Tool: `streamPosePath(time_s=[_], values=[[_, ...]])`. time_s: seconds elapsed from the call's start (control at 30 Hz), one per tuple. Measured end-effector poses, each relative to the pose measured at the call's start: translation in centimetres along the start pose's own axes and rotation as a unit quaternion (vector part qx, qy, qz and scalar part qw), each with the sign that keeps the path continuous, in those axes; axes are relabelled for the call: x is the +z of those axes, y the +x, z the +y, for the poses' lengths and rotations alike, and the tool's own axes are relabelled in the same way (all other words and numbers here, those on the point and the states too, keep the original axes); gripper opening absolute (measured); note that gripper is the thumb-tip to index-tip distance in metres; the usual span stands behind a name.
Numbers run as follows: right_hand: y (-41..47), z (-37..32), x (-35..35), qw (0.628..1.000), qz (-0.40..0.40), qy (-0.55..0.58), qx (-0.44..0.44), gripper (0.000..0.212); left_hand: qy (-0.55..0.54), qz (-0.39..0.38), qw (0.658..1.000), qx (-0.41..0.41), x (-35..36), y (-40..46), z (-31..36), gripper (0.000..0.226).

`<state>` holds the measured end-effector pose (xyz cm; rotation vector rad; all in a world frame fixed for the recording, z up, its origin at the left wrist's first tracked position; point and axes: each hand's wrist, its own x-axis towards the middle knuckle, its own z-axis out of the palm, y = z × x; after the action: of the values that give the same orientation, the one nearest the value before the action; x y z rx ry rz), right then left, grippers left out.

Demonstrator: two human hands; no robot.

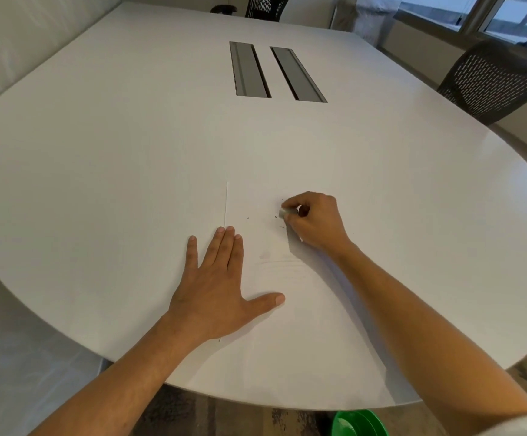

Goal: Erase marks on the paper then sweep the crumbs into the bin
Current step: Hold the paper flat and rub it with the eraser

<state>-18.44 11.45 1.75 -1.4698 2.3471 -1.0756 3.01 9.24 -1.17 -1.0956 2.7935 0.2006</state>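
A white sheet of paper [265,247] lies on the white table [130,171], its left edge showing as a thin line. My left hand [221,284] lies flat on the sheet's left side, fingers straight and spread. My right hand [315,220] pinches a small grey-white eraser [285,213] against the upper part of the paper. Several dark crumbs [279,222] are scattered beside the eraser. Faint pencil marks [282,262] show on the paper between my hands. A green bin [359,423] sits on the floor below the table's near edge.
Two grey cable slots [274,72] are set into the middle of the table. A black mesh chair [492,83] stands at the right side, another [262,6] at the far end. Windows run along the right wall.
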Motion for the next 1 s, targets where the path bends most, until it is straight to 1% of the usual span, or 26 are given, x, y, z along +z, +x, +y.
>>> streamPosePath(time_s=[0.1,0.23,0.3,0.37,0.43,0.53,0.6,0.63,0.73,0.8,0.83,0.93,1.0], values=[[-0.2,-0.7,0.2,1.000,-0.015,0.014,0.005,0.010,-0.003,0.002,1.000,0.002,0.0,0.0,0.0,0.124],[-3.9,-1.4,1.1,0.994,-0.081,-0.005,-0.076,0.016,-0.012,0.011,1.000,0.004,0.3,0.0,0.0,0.123],[-3.2,-1.1,1.0,0.996,-0.063,0.002,-0.067,0.015,-0.012,0.011,1.000,0.005,0.3,0.0,-0.1,0.122],[-1.0,-0.5,0.6,0.999,-0.016,0.004,-0.034,0.009,-0.010,0.007,1.000,0.005,0.2,0.0,-0.1,0.120],[1.3,-0.1,0.4,1.000,0.005,0.001,-0.006,0.007,-0.004,0.008,1.000,0.004,0.1,0.0,-0.1,0.115],[3.1,-0.1,0.6,1.000,0.010,0.000,0.017,0.008,0.000,0.002,1.000,0.002,0.0,0.1,-0.1,0.113],[2.5,-0.6,0.9,1.000,0.006,0.011,0.020,0.008,-0.001,0.002,1.000,0.003,0.0,0.1,-0.1,0.114],[1.6,-0.9,1.1,1.000,-0.005,0.016,0.011,0.007,-0.002,0.004,1.000,0.005,0.1,0.0,0.0,0.115],[-2.2,-1.8,1.9,0.997,-0.051,0.004,-0.062,0.011,-0.011,0.012,1.000,0.004,0.3,0.1,-0.1,0.121],[-3.1,-1.9,2.1,0.995,-0.069,0.003,-0.078,0.015,-0.011,0.017,1.000,0.004,0.4,0.1,-0.1,0.122],[-2.8,-1.8,2.0,0.995,-0.066,0.005,-0.072,0.014,-0.011,0.014,1.000,0.004,0.3,0.1,-0.1,0.122],[-0.3,-1.1,1.5,0.999,-0.021,0.007,-0.035,0.009,-0.011,0.004,1.000,0.003,0.0,0.0,-0.1,0.122],[1.6,-0.8,1.4,1.000,-0.006,-0.001,-0.019,0.010,-0.005,0.004,1.000,0.002,-0.1,0.0,-0.1,0.121]])
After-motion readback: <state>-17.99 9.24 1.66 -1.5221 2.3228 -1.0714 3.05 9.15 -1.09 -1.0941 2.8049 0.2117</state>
